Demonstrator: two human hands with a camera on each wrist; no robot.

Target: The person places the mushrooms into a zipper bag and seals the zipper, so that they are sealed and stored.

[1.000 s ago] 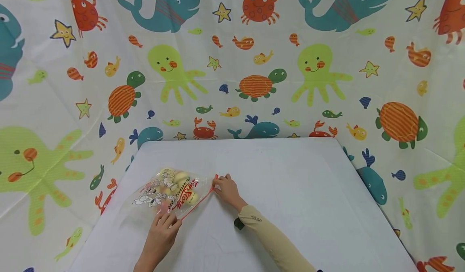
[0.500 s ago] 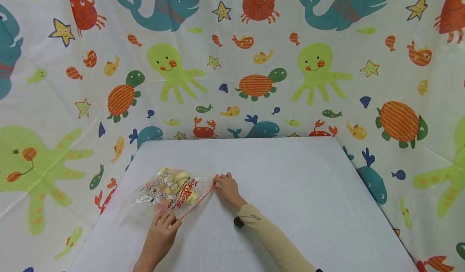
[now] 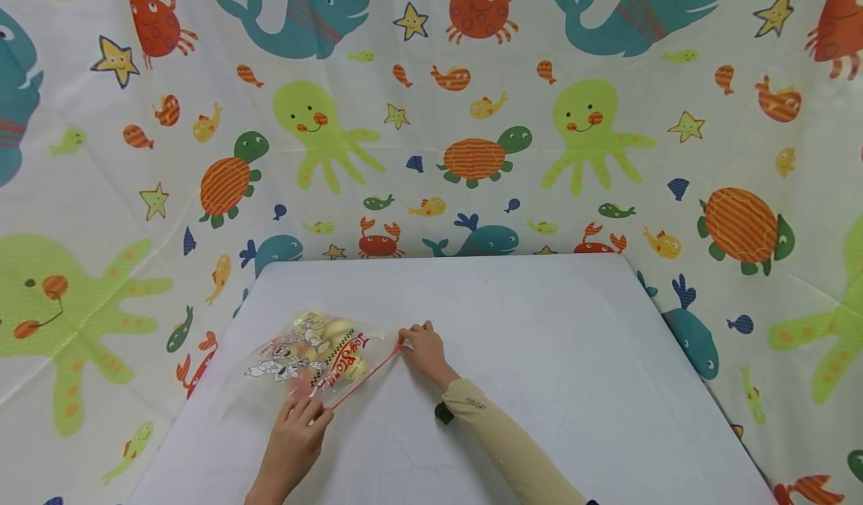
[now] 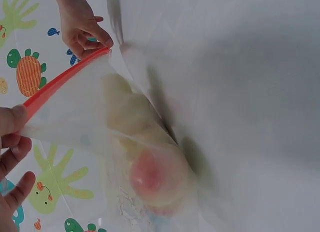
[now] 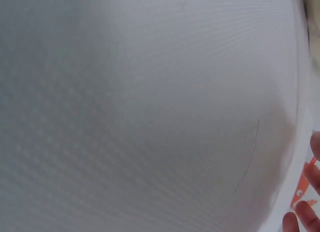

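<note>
- Zip bag (image 3: 313,357) with its red seal strip (image 3: 364,376) is lying on the white table (image 3: 539,355), stretched between our two hands.
- We are pinching the strip's near end with the left hand (image 3: 294,439), thumb and fingers curled onto it.
- We are pinching the far end with the right hand (image 3: 421,349), fingers bunched on the corner.
- Yellowish, pink-tinged round items (image 4: 157,174) are bulging inside, just beyond the left hand.
- Risk, in our judgement: the slick film is liable to slip from either pinch, leaving the strip gaping; the bulging contents are straining the seal.
</note>
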